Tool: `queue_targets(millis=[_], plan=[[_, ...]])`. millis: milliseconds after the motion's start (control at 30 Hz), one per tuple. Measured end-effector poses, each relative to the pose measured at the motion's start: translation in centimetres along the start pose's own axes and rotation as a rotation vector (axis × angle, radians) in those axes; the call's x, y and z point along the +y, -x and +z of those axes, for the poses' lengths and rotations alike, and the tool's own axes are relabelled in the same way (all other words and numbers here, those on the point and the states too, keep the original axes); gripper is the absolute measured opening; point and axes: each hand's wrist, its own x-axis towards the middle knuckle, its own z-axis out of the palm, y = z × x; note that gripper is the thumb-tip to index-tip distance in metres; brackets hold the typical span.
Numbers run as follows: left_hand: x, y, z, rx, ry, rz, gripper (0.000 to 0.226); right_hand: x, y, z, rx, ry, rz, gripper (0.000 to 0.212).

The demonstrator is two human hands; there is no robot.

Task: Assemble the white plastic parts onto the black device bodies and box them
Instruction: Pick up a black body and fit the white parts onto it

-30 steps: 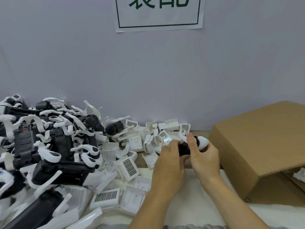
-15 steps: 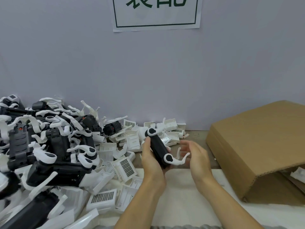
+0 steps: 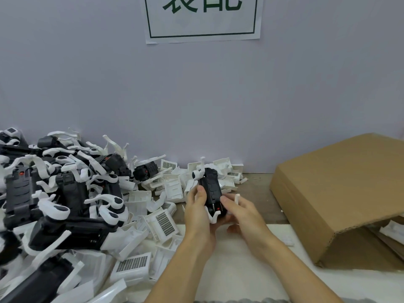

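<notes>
We're mid-assembly w/ both hands, left hand (image 3: 197, 212) & right hand (image 3: 241, 212) curled round the black device body (image 3: 211, 189) held above the table btwn parts pile (image 3: 166, 193) & cardboard box (image 3: 341, 193); next prob needs boxing it.

Parts pile (image 3: 72, 206) crowds the left, cardboard box (image 3: 341, 189) blocks the right; bare table (image 3: 258, 189) between.

Black device body (image 3: 211, 189), white arms attached
</notes>
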Motion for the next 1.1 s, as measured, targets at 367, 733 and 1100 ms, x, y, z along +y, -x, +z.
queue_targets(millis=[367, 733, 1100], plan=[[-0.23, -0.23, -0.28, -0.027, -0.001, -0.029, 0.027, -0.53, 0.89, 0.30, -0.083, 0.122, -0.020, 0.025], [-0.16, 0.13, -0.25, -0.047, 0.025, -0.038, 0.029, -0.26, 0.88, 0.04, -0.151, 0.061, -0.038, 0.033], [-0.49, -0.20, -0.29, -0.061, 0.000, -0.025, 0.028, 0.16, 0.60, 0.15, -0.164, 0.048, -0.063, 0.030]])
